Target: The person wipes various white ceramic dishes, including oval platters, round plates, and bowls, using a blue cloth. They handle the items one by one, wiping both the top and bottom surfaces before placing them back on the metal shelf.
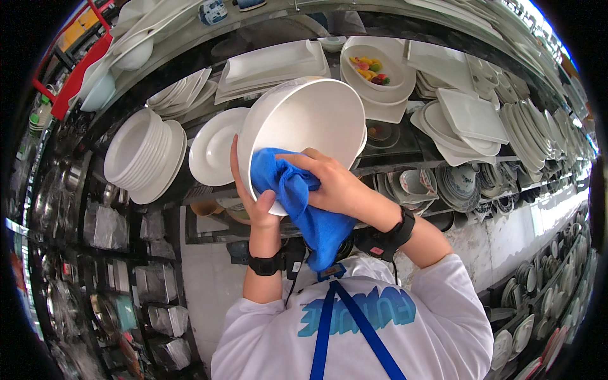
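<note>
A large, deep white bowl (313, 118) is tilted on its side over the shelf edge, its opening turned towards the right and towards me. My left hand (259, 199) grips the bowl's near left wall, thumb at the rim and fingers along the outside. Bunched in my right hand (327, 178) is a blue cloth (294, 190), pressed against the inside of the bowl near its lower left rim; the cloth's loose end hangs down in front of my chest. Just left of the bowl lies a round white plate (209, 147) with a recessed centre, partly hidden behind it.
Stacked white bowls (135, 147) stand on plates at the left of the dark shelf. Behind are rectangular plates (275, 66) and a dish with colourful pieces (375, 66). More plates (470, 118) are stacked at right. Patterned bowls (413, 185) fill a lower shelf; wrapped goods (107, 225) line the left rack.
</note>
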Available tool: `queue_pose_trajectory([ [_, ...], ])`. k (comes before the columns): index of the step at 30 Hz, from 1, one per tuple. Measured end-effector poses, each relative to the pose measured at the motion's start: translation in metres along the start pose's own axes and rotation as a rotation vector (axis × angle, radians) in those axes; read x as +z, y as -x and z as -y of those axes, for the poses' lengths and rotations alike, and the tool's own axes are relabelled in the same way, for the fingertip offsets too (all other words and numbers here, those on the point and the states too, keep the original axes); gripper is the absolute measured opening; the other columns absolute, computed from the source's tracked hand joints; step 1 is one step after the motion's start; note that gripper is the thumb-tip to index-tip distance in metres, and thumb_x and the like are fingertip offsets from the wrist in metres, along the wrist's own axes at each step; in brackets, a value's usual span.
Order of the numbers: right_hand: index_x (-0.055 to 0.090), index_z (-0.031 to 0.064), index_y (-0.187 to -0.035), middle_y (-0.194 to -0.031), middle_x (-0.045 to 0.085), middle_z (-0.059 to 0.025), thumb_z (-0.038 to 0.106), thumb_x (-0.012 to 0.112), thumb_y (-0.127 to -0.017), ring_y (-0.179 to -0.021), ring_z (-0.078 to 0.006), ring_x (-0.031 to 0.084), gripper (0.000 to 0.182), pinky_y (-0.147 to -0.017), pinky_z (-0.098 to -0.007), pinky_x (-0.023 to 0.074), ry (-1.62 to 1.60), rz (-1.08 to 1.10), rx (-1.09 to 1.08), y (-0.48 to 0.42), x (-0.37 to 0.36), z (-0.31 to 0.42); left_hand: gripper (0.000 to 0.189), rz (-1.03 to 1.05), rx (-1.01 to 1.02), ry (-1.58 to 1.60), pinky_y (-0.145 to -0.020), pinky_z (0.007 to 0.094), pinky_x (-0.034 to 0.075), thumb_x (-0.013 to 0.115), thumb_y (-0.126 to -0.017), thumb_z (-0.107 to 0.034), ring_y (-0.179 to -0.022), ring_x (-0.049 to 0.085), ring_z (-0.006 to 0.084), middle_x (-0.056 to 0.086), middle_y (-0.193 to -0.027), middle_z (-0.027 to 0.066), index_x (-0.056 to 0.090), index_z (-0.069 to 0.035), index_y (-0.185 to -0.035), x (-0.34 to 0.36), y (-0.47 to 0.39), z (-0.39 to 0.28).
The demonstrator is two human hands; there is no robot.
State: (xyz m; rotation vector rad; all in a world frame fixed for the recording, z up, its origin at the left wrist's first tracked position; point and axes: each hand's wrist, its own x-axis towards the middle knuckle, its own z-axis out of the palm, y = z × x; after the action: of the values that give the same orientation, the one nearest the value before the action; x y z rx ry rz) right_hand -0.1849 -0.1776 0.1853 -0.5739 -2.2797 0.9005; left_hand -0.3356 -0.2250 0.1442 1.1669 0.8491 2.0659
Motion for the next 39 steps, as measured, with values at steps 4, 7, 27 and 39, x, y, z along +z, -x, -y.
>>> queue_pose_trajectory([
  [4,0.058,0.0280,-0.116,-0.087,0.050,-0.0112,0.006,0.063,-0.067,-0.082,-0.0292,0.056,0.054,-0.066,-0.0368,0.0509,0.646,-0.108,-0.050,-0.001,-0.005,-0.022,0.102,0.024,0.045,-0.110,-0.096,0.0386,0.041,0.074,-0.060,-0.035,-0.116,0.046,0.0280,0.039,-0.131,0.0183,0.020,-0.001,-0.140,0.005,-0.009,-0.011],
  [7,0.058,0.0267,-0.116,-0.093,0.051,-0.0111,0.006,0.064,-0.065,-0.080,-0.0281,0.054,0.056,-0.065,-0.0363,0.0500,0.910,-0.347,-0.102,-0.011,-0.016,-0.036,0.101,0.002,0.049,-0.129,-0.097,0.0381,0.039,0.074,-0.060,-0.036,-0.117,0.045,0.0274,0.040,-0.131,0.0178,0.023,0.000,-0.139,0.008,-0.010,-0.009],
  [27,0.059,0.0237,-0.113,-0.096,0.050,-0.0115,0.010,0.057,-0.070,-0.083,-0.0263,0.052,0.045,-0.062,-0.0336,0.0470,0.922,-0.540,-0.281,-0.031,-0.030,-0.034,0.099,0.122,-0.125,-0.098,-0.099,0.0396,0.036,0.069,-0.059,-0.036,-0.119,0.043,0.0286,0.039,-0.132,0.0176,0.024,0.000,-0.139,0.002,-0.022,-0.008],
  [39,0.062,0.0252,-0.108,-0.103,0.050,-0.0131,0.001,0.064,-0.059,-0.086,-0.0309,0.052,0.055,-0.071,-0.0387,0.0488,0.729,-0.446,-0.359,-0.030,-0.017,-0.030,0.100,0.079,-0.166,0.179,-0.098,0.0421,0.039,0.072,-0.059,-0.032,-0.118,0.044,0.0306,0.040,-0.130,0.0178,0.021,-0.003,-0.140,0.004,-0.015,-0.006],
])
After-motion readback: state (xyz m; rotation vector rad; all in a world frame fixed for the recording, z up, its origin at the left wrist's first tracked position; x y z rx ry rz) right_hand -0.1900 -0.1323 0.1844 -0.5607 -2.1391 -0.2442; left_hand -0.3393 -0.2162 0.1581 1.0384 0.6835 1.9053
